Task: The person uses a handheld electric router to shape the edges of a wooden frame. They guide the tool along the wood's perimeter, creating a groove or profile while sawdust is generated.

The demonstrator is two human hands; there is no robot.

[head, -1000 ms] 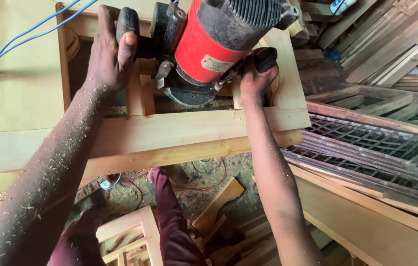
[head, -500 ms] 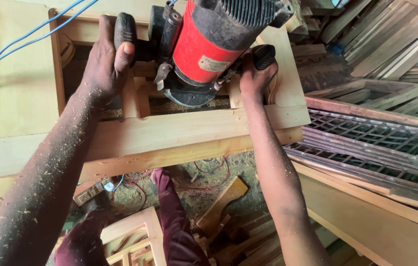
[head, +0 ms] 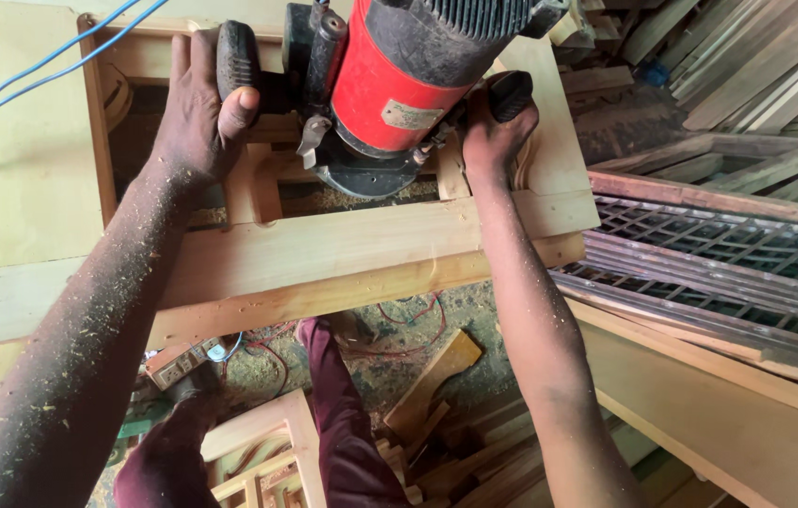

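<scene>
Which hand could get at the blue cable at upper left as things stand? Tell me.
Probably the left hand: the blue cable runs just beside it with nothing between, though its fingers grip the router's black handle.

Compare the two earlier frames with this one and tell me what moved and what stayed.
Hardly anything moved. The red and black router sits at the same spot on the pale wooden frame, shifted at most a trace; that could be the head camera. The left hand and right hand have kept their grip on its black side handles; nothing was taken up or let go. The blue cable and the lattice panels lie unchanged.
</scene>
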